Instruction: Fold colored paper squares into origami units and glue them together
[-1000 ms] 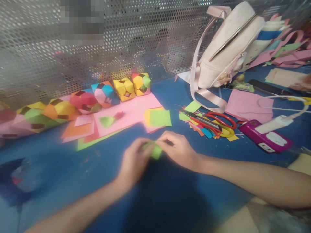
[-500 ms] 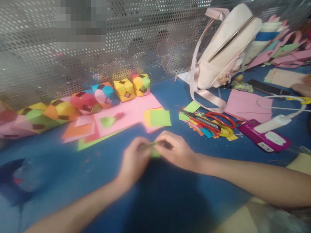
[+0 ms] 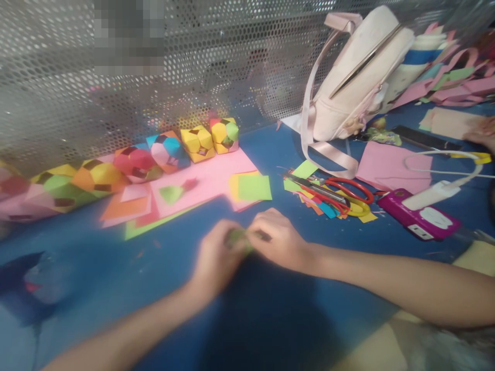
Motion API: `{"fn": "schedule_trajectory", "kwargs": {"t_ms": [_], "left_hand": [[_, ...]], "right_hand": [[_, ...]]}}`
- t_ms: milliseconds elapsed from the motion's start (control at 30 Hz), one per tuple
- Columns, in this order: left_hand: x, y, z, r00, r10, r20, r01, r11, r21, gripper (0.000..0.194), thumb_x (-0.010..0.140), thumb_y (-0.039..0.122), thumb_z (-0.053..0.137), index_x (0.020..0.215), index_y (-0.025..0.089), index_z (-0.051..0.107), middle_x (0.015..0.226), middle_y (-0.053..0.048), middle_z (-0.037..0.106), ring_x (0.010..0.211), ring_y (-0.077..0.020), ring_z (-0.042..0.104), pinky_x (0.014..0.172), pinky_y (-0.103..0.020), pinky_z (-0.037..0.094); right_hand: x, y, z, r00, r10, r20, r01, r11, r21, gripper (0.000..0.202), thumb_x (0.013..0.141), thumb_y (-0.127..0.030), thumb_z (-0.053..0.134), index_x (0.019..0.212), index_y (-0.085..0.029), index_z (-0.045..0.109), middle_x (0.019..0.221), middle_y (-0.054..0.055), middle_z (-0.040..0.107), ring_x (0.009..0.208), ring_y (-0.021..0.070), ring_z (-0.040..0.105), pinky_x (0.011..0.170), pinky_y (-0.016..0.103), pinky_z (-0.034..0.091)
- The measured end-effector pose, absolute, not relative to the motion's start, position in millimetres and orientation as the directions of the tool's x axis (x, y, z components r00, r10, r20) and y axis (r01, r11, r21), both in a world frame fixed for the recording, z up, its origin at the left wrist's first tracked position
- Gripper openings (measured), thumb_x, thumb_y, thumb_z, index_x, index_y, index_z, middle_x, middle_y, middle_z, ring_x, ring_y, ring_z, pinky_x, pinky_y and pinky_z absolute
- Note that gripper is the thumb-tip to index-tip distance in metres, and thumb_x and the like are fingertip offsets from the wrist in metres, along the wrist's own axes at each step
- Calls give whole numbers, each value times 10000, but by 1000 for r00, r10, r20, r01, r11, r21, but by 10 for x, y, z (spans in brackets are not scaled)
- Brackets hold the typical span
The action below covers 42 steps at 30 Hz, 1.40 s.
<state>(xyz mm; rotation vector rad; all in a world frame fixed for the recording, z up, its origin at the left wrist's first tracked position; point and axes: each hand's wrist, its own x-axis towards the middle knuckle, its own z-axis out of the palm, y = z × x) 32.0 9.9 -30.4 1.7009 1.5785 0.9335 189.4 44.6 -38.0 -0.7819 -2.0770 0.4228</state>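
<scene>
A small green paper point(image 3: 240, 241) is pinched between my two hands above the blue table, mostly covered by fingers. My left hand point(image 3: 219, 252) curls around its left side. On the other side, my right hand point(image 3: 277, 238) grips it with thumb and fingers pressed together. Just beyond the hands lies a stack of green and yellow square sheets point(image 3: 254, 187). Larger pink sheets point(image 3: 201, 178) spread behind and to the left, with a small folded green piece point(image 3: 171, 194) on them.
Several folded paper balls point(image 3: 197, 143) line the perforated metal panel point(image 3: 247, 67). To the right are red-handled scissors point(image 3: 350, 188), a purple device point(image 3: 419, 214) with a white cable, a pale backpack point(image 3: 356, 77) and pink paper point(image 3: 394, 167). Another person's hand point(image 3: 481, 135) shows at the right edge.
The green paper has turned between my fingers, and less of it hangs below them. Both hands remain in nearly the same place.
</scene>
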Motion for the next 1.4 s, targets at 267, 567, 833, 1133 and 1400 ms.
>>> {"fn": "schedule_trajectory", "kwargs": {"t_ms": [267, 567, 833, 1133, 1400], "left_hand": [[326, 114, -305, 23, 999, 46, 517, -51, 854, 70, 715, 176, 570, 784, 179, 563, 683, 24, 560, 568, -91, 474, 519, -188, 381], [342, 120, -302, 29, 999, 20, 477, -31, 878, 85, 708, 164, 558, 791, 181, 567, 660, 30, 550, 559, -95, 476, 517, -192, 382], [323, 122, -308, 62, 996, 72, 541, -94, 836, 88, 740, 161, 537, 816, 186, 574, 682, 23, 557, 618, -108, 510, 549, -200, 400], [328, 111, -329, 147, 987, 62, 529, -131, 838, 67, 765, 219, 549, 819, 180, 554, 684, 26, 561, 617, -106, 512, 568, -203, 407], [323, 86, -211, 139, 990, 33, 507, -100, 856, 187, 850, 289, 474, 951, 188, 595, 803, -11, 639, 667, -124, 565, 618, -223, 435]], "right_hand": [[1898, 424, -342, -401, 696, 596, 377, 718, -585, 225, 838, -166, 496, 615, -189, 480, 557, -21, 518, 566, 112, 456, 629, 259, 360], [1894, 419, -315, -398, 699, 594, 363, 715, -598, 182, 817, -138, 485, 646, -198, 469, 597, -16, 520, 590, 118, 463, 639, 261, 377], [1901, 414, -309, -410, 742, 531, 357, 666, -655, 115, 834, -155, 494, 728, -192, 514, 680, -2, 558, 653, 122, 498, 667, 267, 384], [1921, 415, -321, -451, 671, 589, 318, 737, -596, 126, 864, -153, 483, 748, -185, 522, 688, 10, 571, 655, 130, 494, 683, 279, 387], [1904, 428, -349, -406, 704, 583, 333, 708, -623, 183, 880, -146, 459, 708, -173, 517, 669, 20, 562, 669, 134, 503, 664, 268, 394]]}}
